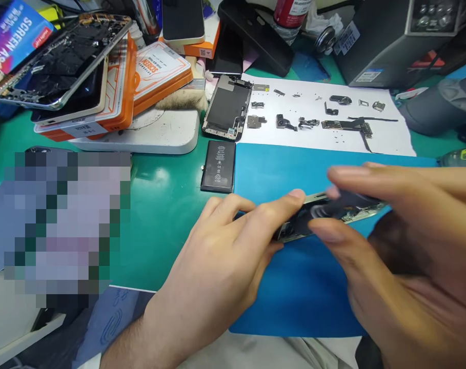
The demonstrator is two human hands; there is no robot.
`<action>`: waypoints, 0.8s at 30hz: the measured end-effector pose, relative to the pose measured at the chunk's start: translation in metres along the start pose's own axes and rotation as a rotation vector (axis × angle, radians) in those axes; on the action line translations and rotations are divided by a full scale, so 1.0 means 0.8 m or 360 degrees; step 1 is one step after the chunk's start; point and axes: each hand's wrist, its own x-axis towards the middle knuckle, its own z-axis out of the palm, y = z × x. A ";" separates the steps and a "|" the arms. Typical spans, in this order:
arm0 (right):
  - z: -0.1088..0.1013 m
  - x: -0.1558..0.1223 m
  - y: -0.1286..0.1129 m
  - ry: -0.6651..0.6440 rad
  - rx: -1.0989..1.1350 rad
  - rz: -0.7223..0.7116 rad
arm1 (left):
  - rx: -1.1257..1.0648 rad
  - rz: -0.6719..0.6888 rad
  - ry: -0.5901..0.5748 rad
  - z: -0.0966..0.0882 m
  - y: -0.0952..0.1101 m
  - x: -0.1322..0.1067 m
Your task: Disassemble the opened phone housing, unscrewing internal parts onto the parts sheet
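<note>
My left hand is wrapped round the left end of an opened phone housing, thumb on its upper edge and fingers beneath. The housing is tilted above a blue mat, with dark inner parts showing. Over the housing, my right hand pinches a dark, ringed, screwdriver-like tool between thumb and forefinger. Motion blurs this hand, and the tool's tip cannot be made out. A black phone battery lies left of the mat, below a detached phone screen.
Behind the mat, a white sheet bears several small phone parts, including a logic board. Stacked phones and orange boxes stand at the left on a white pad. A grey machine stands at the back right.
</note>
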 end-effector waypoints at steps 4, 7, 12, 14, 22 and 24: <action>-0.003 0.001 0.009 0.0064 -0.0073 -0.0118 | -0.0045 -0.0017 -0.0027 0.000 -0.001 -0.001; -0.003 0.001 0.013 0.0025 -0.0068 -0.0175 | -0.0052 0.0003 -0.0035 -0.001 -0.002 -0.001; -0.007 0.000 0.009 -0.0010 -0.0029 -0.0182 | -0.0040 -0.0031 -0.0007 0.001 -0.003 -0.003; -0.009 0.000 0.007 -0.0089 0.0013 -0.0138 | -0.0018 -0.0048 0.0000 0.003 -0.004 -0.003; -0.009 0.000 0.001 -0.0067 0.0098 -0.0002 | -0.0006 -0.0043 0.0023 0.015 -0.026 -0.017; -0.011 -0.004 0.000 -0.0035 0.0240 0.0089 | 0.0017 -0.0110 0.0021 0.019 -0.034 -0.020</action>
